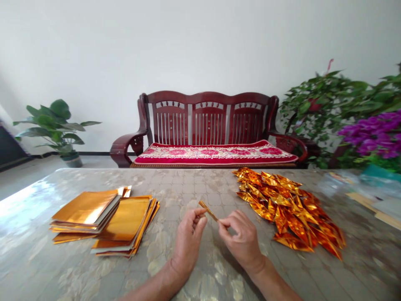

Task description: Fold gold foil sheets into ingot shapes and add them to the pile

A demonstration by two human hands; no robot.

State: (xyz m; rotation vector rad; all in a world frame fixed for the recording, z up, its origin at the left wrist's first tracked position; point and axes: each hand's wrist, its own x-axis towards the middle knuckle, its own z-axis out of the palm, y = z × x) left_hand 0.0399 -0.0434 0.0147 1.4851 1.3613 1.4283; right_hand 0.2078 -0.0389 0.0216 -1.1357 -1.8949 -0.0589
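Observation:
A narrow, tightly folded or rolled strip of gold foil paper (208,210) slants between my two hands, above the table. My right hand (241,238) pinches its near end between thumb and forefinger. My left hand (189,234) is closed, its fingers curled and the thumb near the forefinger, with the fingertips against the strip's middle. On the left lie two stacks of flat gold foil sheets, a farther stack (84,207) and a nearer stack (127,219), partly overlapping. To the right of my hands is a heap of folded, pointed gold foil pieces (288,209).
The table (175,188) has a patterned, shiny cover. Clear plastic bags (338,182) and flat card pieces (372,207) lie at its right edge. Behind it stands a wooden bench (208,121) with a red patterned cushion (216,154). Potted plants (58,125) flank the bench.

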